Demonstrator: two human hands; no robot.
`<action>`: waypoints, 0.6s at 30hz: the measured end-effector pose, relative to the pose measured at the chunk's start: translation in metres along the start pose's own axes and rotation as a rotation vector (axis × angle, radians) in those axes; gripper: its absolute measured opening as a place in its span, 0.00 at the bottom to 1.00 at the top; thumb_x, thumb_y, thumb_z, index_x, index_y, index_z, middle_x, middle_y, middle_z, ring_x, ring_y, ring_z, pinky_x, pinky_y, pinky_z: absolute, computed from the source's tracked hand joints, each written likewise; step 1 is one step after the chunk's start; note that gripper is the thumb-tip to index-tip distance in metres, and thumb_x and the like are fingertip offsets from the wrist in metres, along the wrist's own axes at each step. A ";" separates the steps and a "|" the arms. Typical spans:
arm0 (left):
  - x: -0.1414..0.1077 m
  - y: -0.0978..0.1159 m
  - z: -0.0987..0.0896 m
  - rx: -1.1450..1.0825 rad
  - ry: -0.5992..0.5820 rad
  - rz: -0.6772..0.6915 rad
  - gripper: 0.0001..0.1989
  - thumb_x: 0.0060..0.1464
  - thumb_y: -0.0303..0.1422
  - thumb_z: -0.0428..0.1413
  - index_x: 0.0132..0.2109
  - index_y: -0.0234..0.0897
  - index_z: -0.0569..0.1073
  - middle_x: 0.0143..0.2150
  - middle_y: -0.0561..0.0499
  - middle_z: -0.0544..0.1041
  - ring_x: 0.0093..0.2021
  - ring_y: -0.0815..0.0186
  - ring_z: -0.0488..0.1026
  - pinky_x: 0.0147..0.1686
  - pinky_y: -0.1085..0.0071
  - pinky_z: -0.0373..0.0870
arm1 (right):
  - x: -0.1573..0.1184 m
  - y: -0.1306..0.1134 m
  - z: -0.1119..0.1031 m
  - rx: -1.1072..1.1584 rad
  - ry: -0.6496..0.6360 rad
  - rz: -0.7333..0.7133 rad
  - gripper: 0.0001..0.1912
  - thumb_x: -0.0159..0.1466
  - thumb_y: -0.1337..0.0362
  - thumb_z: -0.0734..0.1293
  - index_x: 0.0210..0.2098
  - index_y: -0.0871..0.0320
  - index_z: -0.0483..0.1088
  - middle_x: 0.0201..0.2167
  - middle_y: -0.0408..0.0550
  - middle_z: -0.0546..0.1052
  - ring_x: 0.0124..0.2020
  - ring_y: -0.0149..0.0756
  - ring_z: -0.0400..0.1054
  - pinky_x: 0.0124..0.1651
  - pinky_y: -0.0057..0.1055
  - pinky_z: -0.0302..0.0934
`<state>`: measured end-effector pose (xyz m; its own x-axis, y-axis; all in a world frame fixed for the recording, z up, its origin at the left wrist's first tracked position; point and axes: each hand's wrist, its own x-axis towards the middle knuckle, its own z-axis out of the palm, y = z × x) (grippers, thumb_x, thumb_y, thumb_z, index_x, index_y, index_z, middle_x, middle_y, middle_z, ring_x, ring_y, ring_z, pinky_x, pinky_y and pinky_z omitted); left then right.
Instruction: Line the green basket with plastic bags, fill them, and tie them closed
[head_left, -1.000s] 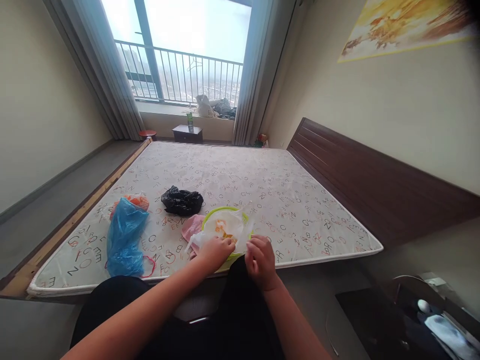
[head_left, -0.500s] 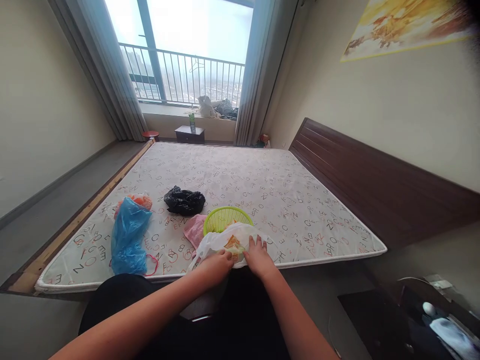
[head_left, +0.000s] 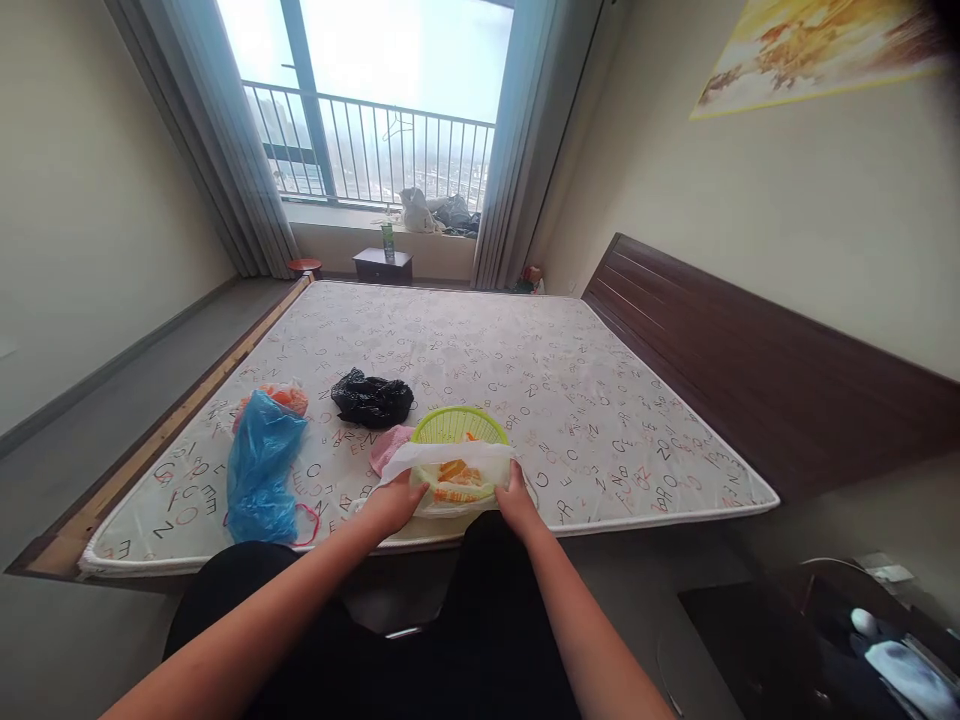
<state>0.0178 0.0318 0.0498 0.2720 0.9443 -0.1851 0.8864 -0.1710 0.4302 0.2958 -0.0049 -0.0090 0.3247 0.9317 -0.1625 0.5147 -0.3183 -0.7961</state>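
A white plastic bag is stretched between my two hands at the front edge of the mattress. My left hand grips its left side, and my right hand holds the right side, fingers behind the plastic. Inside the bag's mouth lies something orange, whose kind I cannot make out. Just behind stands a lime-green plastic basket, its near part hidden by the bag. A pink cloth lies to the basket's left, partly covered.
On the letter-patterned mattress lie a crumpled black plastic bag and a blue plastic bag with orange plastic at its top. A dark headboard runs along the right. A bedside table stands beyond the far edge.
My hands have moved apart, the left one leftward. The white bag, bunched before, is now spread wide between them with its mouth open. The other bags stay where they were.
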 end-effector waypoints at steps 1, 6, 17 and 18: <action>0.007 -0.003 0.002 -0.035 -0.016 -0.007 0.33 0.68 0.42 0.49 0.73 0.28 0.57 0.72 0.31 0.62 0.68 0.43 0.66 0.63 0.57 0.65 | 0.003 -0.005 0.000 0.065 0.011 -0.008 0.46 0.57 0.63 0.63 0.73 0.64 0.50 0.72 0.60 0.60 0.73 0.45 0.54 0.73 0.39 0.48; 0.039 -0.006 0.006 -0.171 0.060 -0.051 0.31 0.65 0.43 0.53 0.69 0.29 0.64 0.67 0.35 0.71 0.67 0.49 0.68 0.64 0.63 0.65 | 0.019 -0.030 0.000 0.375 -0.033 -0.091 0.47 0.52 0.65 0.64 0.71 0.60 0.53 0.63 0.57 0.72 0.58 0.42 0.71 0.59 0.34 0.65; 0.039 -0.005 -0.017 -0.196 0.030 0.042 0.33 0.49 0.21 0.57 0.64 0.27 0.69 0.57 0.39 0.79 0.55 0.54 0.76 0.54 0.69 0.70 | 0.045 -0.029 -0.004 -0.096 0.040 0.069 0.33 0.68 0.50 0.59 0.68 0.59 0.62 0.59 0.59 0.76 0.59 0.48 0.71 0.60 0.39 0.62; 0.037 -0.005 -0.016 -0.178 -0.003 0.055 0.36 0.48 0.20 0.57 0.66 0.28 0.67 0.56 0.39 0.79 0.53 0.54 0.77 0.53 0.69 0.70 | 0.044 -0.028 -0.003 -0.106 0.050 0.060 0.32 0.67 0.51 0.60 0.67 0.59 0.63 0.59 0.59 0.75 0.59 0.48 0.70 0.60 0.39 0.62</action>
<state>0.0176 0.0725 0.0548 0.3199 0.9340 -0.1593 0.7900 -0.1701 0.5891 0.2982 0.0446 0.0081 0.3954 0.9015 -0.1762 0.5734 -0.3921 -0.7194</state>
